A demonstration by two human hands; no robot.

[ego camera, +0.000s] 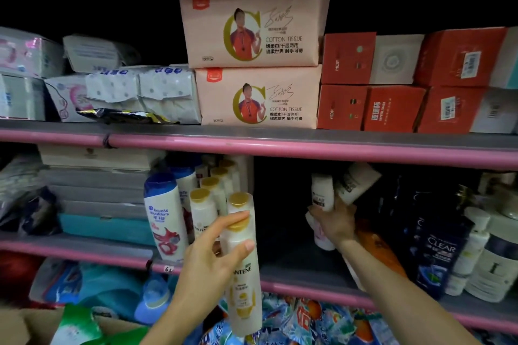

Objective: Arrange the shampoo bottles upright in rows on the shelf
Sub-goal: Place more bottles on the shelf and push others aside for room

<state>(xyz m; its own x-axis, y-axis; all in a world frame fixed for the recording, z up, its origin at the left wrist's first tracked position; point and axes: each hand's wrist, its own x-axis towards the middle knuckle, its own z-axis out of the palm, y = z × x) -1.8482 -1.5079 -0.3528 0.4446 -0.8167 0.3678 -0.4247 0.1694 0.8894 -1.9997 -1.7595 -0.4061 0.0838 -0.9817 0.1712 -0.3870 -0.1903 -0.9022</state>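
So the left hand has its fingers and thumb wrapped round a white Pantene bottle, gold cap up, long axis pretty much vertical, held just in front of the middle shelf. Right behind it there's a row of gold-capped Pantene bottles standing upright and running back into the shelf, with a blue-capped Head & Shoulders bottle next to them leaning a bit left at the top. Over in the dark gap, the right hand is clutching a couple of small white bottles, tilted, caps pointing up. Dark Clear bottles stand to the right.
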